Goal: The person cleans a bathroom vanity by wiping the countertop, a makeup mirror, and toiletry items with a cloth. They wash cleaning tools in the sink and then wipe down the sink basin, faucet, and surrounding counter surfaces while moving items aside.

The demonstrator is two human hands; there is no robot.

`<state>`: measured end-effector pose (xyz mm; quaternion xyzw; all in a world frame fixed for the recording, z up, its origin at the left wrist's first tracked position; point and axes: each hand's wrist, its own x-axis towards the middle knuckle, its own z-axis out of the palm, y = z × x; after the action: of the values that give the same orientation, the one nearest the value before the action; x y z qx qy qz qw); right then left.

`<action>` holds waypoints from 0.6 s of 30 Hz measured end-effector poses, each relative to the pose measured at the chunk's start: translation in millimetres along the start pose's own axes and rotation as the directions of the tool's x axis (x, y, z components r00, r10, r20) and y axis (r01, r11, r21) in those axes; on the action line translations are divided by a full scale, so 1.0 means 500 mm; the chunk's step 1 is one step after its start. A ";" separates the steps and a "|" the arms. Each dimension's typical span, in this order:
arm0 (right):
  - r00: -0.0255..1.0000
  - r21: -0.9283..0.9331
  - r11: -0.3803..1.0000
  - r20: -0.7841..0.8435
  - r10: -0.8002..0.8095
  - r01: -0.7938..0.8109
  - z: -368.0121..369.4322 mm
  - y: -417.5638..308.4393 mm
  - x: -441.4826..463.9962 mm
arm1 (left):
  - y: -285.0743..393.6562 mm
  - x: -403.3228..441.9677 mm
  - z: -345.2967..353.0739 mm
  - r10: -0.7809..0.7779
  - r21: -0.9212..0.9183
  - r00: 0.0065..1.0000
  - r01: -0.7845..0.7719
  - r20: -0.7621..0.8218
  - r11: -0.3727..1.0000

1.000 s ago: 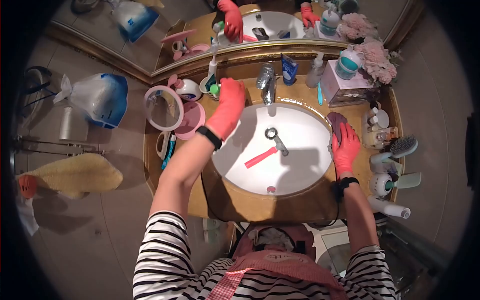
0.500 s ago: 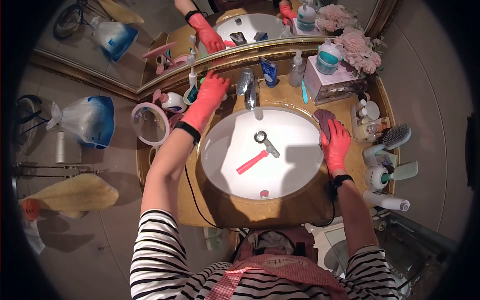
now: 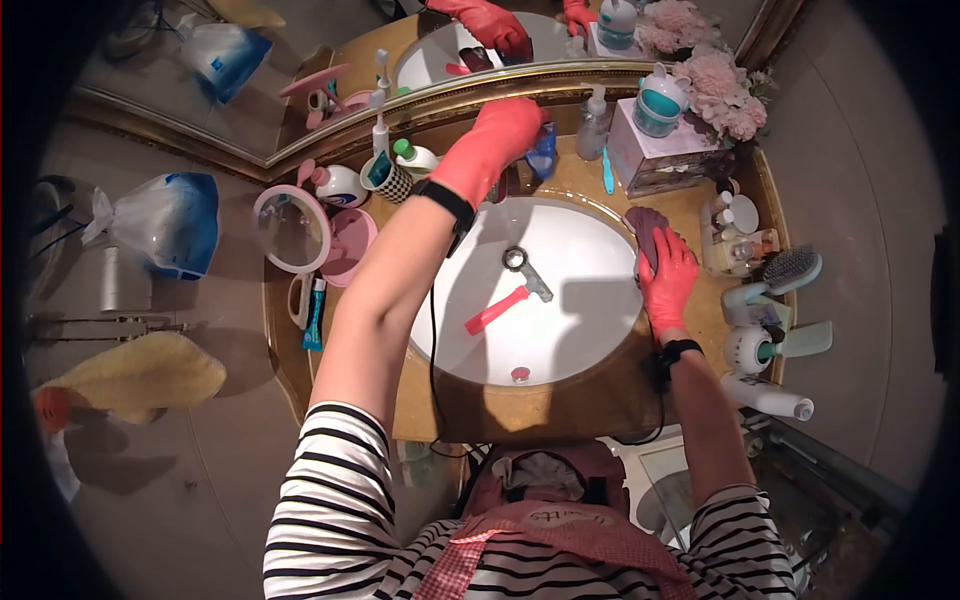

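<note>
My left hand [image 3: 500, 145], in a red rubber glove, reaches over the faucet at the back of the sink [image 3: 590, 300]. Its fingers meet the top of a blue tube [image 3: 543, 155] standing behind the basin. My right hand [image 3: 668, 282], gloved alike, has its fingers on a purple cloth [image 3: 648, 228] at the basin's right rim. In the basin lies a tool with a red handle [image 3: 497, 310] and grey head, just below the round drain [image 3: 514, 259]. The faucet is mostly hidden under my left hand.
Left of the sink stand a pink round mirror [image 3: 291, 229], a checkered cup [image 3: 386, 178] and a green-capped bottle [image 3: 415, 158]. On the right are a tissue box [image 3: 655, 155], a pump bottle [image 3: 593, 125], a hairbrush [image 3: 790, 268] and a white bottle [image 3: 768, 396]. A framed mirror spans the back.
My left hand has moved right, from beside the green-capped bottle to the blue tube, covering the faucet. My right hand stays on the purple cloth. The view has shifted slightly.
</note>
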<state>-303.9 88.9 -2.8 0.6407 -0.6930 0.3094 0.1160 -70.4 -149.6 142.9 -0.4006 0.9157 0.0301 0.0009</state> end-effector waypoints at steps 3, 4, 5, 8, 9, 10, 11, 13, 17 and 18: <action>1.000 0.050 0.999 -0.030 -0.004 0.005 0.002 0.005 0.002 | 0.048 -0.104 -0.070 -0.080 -0.117 0.994 0.089 0.076 0.989; 0.999 0.041 0.999 -0.035 -0.009 0.010 0.006 0.007 0.002 | 0.049 -0.153 -0.084 -0.058 -0.154 0.997 0.050 -0.045 0.987; 0.999 0.029 1.000 -0.038 -0.009 0.010 0.009 0.008 0.000 | 0.041 -0.190 -0.099 -0.033 -0.186 0.986 0.002 -0.163 0.982; 1.000 0.028 1.000 -0.030 0.000 0.001 0.007 0.009 -0.003 | -0.046 -0.283 -0.145 -0.195 -0.289 0.974 0.155 -0.115 0.945; 1.000 0.020 1.000 -0.011 0.008 -0.008 0.008 0.008 -0.002 | -0.082 -0.299 -0.143 -0.245 -0.246 0.964 0.214 -0.099 0.945; 1.000 0.027 1.000 -0.012 0.008 -0.008 0.007 0.006 -0.001 | -0.100 -0.308 -0.142 -0.247 -0.241 0.964 0.218 -0.099 0.946; 1.000 0.020 1.000 -0.027 0.000 0.001 0.006 0.005 -0.002 | -0.115 -0.314 -0.139 -0.345 -0.240 0.938 0.328 -0.031 0.914; 0.999 0.010 1.000 -0.047 -0.009 0.009 0.007 0.006 -0.001 | -0.156 -0.312 -0.107 -0.436 -0.233 0.899 0.431 0.030 0.872; 0.999 0.016 1.000 -0.039 -0.019 0.020 0.007 0.009 0.001 | -0.241 -0.279 0.008 -0.362 0.085 0.923 0.374 -0.129 0.923; 0.999 0.007 1.000 -0.035 -0.024 0.024 0.007 0.009 -0.003 | -0.245 -0.279 0.021 -0.375 0.129 0.916 0.394 -0.144 0.910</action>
<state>-307.4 88.0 -7.5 0.6439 -0.6820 0.3218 0.1296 114.1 -129.6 129.4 -0.5730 0.8168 -0.0657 -0.0152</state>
